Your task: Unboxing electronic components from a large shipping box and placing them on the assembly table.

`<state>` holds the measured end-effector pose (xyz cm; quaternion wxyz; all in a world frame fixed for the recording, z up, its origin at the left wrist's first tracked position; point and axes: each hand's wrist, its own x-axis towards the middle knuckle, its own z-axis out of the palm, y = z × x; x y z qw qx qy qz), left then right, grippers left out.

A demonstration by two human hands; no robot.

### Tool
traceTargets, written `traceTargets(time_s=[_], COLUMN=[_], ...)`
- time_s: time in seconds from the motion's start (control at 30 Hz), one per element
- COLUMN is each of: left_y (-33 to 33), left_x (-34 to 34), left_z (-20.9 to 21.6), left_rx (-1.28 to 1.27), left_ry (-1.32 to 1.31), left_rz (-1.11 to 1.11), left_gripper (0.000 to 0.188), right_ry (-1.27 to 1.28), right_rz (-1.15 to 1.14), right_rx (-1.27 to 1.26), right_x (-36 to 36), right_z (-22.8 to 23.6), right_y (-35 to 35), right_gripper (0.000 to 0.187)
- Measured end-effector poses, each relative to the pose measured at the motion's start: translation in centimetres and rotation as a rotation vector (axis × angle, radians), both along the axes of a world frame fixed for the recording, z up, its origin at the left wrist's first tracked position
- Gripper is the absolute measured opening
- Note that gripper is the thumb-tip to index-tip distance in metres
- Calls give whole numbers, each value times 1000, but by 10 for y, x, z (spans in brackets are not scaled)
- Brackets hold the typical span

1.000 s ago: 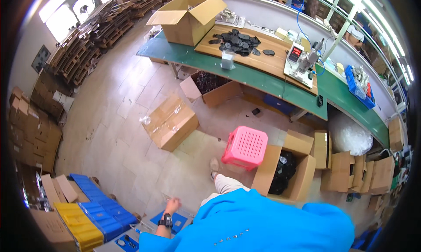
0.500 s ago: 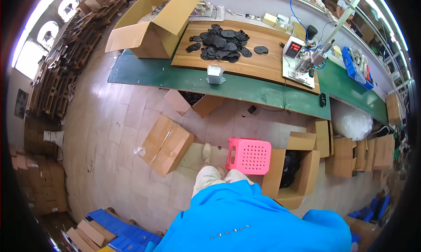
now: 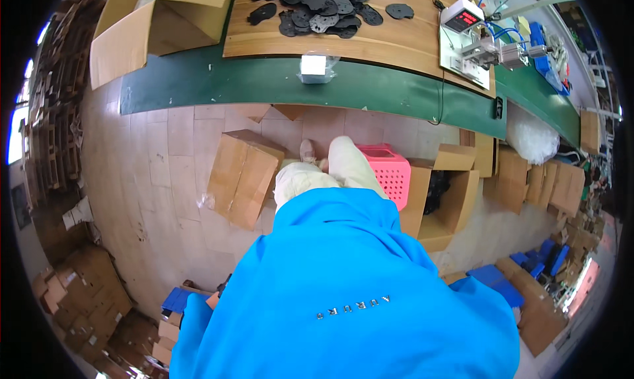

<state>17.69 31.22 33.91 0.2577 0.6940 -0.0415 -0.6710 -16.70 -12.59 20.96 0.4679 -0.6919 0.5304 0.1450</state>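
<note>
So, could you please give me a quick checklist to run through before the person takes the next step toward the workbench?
1. Hands in view: not ok; both are hidden below the blue top.
2. Floor straight ahead: not ok; a closed cardboard box lies left of the feet, a pink basket right.
3. Bench edge: ok; bare green strip, apart from a small white box.
4. Black flat parts: ok; piled on the wooden board.
5. Anything carried: cannot tell.
</note>
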Motion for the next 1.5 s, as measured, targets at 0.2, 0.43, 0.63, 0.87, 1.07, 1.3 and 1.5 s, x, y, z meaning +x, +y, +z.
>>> traceTargets(time_s=[0.2,0.43,0.63,0.87,1.07,1.3,1.5], left_y=[-156,-366,-409,-440,-473,-503,-489], left_x=[130,127,100,114,118,116,136], left_z=[14,146,166,178,169,141,139], left_rx=[-37,-516,-803,-649,-394,-505,-559], left_ry=[-239,-304,-375,-190,-79,-314,-296], left_rz=[-527,-340,-564,-396,-276,-619,-559], left_gripper=[31,43,23,17,16,18,26], right_ry=[-123,-514,-592,-698,-727,-368,-412], right_rz=[-165,288,538,531,439,110,565], right_rx=[-124,230,129,117,317,494,85], right_x=[38,182,179,192,200,229,257], right_z=[97,275,289,311,320,274,252], right_y=[-47,-163,-195,-218,-225,-233,-218], right_gripper=[30,35,21,16,16,16,21])
